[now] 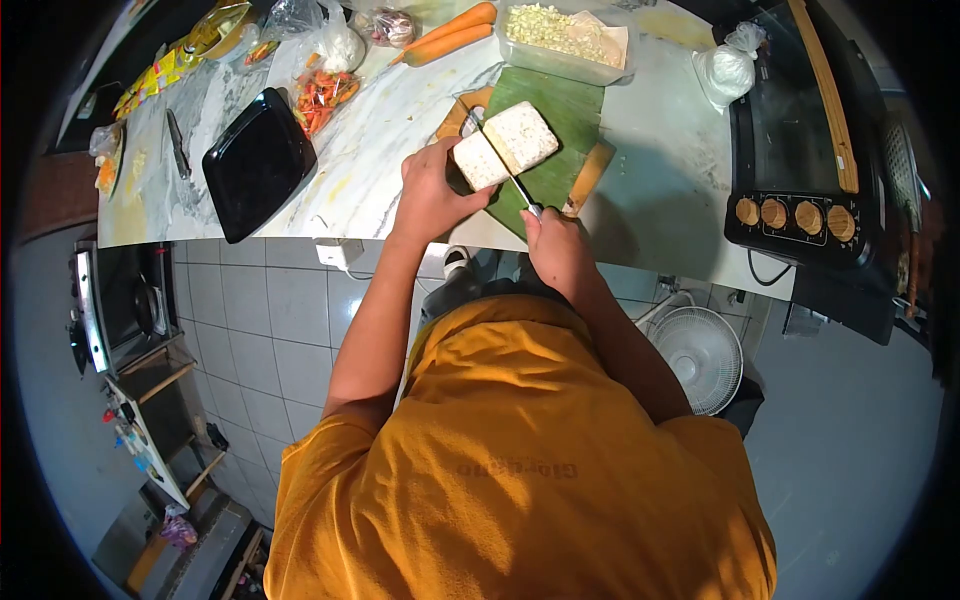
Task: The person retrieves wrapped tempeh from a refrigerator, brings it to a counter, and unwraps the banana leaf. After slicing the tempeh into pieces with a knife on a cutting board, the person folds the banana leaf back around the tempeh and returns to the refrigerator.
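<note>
A thick white speckled block of tempeh point(522, 136) lies on a green banana leaf point(560, 100), over a wooden cutting board point(590, 178). It is parted across its middle, with a knife point(516, 186) standing in the gap. My right hand point(558, 244) is closed round the knife's handle at the near side of the board. Against the left piece, my left hand point(436, 190) grips the tempeh, thumb at the near side and fingers at the left. How deep the blade sits cannot be made out.
Carrots point(450, 36), a plastic tub of chopped pieces point(565, 40) and a bag of red chillies point(322, 98) line the back. To the left lie a black tray point(260, 165) and another knife point(178, 144). A black oven point(800, 130) and a white bag point(728, 72) stand right.
</note>
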The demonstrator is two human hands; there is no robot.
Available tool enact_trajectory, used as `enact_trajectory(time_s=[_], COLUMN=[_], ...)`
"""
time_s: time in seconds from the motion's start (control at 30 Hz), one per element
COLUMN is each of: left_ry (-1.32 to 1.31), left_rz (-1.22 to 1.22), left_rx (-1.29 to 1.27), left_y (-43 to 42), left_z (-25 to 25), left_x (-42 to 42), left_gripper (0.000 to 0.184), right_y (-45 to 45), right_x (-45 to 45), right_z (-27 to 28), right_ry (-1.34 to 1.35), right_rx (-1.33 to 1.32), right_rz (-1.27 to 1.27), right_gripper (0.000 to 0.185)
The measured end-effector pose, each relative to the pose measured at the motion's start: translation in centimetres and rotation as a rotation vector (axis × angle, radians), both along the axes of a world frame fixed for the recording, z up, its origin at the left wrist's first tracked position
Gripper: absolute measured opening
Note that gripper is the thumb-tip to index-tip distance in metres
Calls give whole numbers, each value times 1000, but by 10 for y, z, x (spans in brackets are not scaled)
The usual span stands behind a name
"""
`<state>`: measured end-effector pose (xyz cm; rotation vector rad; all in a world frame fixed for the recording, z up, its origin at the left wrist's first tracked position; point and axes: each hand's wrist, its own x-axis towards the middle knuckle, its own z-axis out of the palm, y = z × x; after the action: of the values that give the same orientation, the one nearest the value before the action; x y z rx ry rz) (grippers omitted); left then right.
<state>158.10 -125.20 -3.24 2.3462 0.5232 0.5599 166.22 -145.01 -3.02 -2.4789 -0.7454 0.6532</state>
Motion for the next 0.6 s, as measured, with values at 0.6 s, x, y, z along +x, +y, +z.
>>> enact_trajectory(time_s=[0.6], left_ry=[-478], left_rz=[211], left_rx=[-210], left_y=[36], left_z=[77], left_x=[-5], left_gripper=[71], right_y=[-10], right_x=[11], right_z=[60], right_ry=[60], right_rx=[333], right_rz=[-102], right_gripper=[37])
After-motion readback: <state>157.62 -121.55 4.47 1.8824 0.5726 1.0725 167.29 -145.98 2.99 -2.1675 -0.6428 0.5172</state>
